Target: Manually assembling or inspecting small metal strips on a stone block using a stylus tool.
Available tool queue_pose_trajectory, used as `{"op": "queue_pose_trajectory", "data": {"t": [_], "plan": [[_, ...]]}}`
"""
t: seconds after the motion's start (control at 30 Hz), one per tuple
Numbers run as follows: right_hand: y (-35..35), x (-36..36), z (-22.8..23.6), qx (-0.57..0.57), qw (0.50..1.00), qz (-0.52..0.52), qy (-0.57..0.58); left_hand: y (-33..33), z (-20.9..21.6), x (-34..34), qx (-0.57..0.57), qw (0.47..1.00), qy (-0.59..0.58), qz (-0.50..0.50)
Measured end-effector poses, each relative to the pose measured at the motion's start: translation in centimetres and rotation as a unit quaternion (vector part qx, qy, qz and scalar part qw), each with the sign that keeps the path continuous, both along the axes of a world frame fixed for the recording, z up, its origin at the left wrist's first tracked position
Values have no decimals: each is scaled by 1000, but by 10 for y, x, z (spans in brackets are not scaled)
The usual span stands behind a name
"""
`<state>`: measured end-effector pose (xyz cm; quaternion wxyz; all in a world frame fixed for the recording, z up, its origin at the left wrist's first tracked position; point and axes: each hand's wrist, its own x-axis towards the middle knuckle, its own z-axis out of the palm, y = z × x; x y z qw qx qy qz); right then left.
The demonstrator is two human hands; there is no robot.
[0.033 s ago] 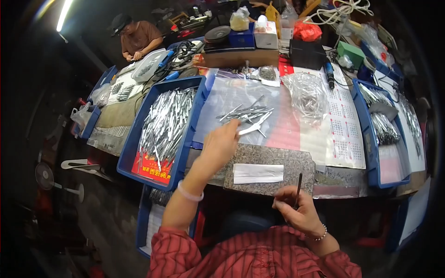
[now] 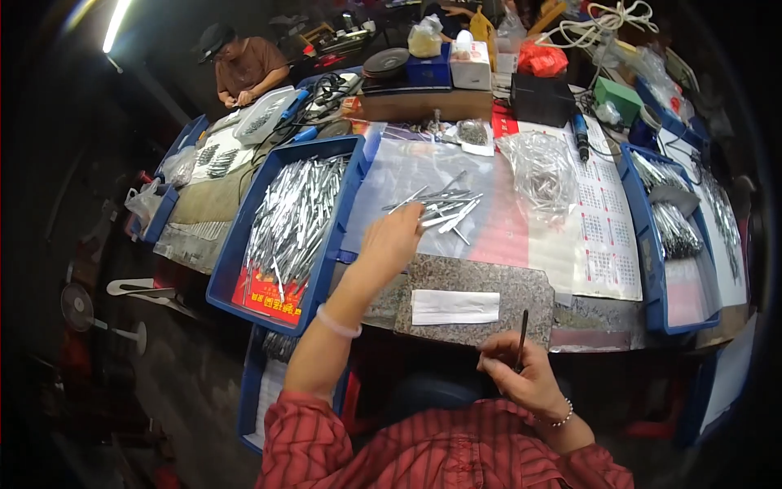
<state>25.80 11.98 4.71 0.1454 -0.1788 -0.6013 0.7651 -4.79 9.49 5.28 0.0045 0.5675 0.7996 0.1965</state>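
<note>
At left hand (image 2: 394, 238), slender metallic pieces (image 2: 454, 198)

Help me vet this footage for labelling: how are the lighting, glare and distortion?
Head view: white tube light glares upper left; head view: thin silver metal strips by the left hand catch bright highlights; head view: corners go black, grey worktable looks bowed.

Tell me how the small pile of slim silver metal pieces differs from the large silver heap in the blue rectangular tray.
The small pile lies on a translucent plastic sheet; the large heap sits in the blue rectangular tray. The left hand is at the small pile; no hand is at the large heap. Both are shiny, slim silver pieces.
</note>
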Motion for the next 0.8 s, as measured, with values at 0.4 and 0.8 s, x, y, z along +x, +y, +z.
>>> {"op": "queue_pose_trajectory", "data": {"t": [0.4,0.8], "plan": [[0,3,-6,125,990,41,-47,47,-34,-23,-102,993,67,1],[2,-8,0,176,973,131,-72,53,-5,-33,-247,968,33,-6]]}}
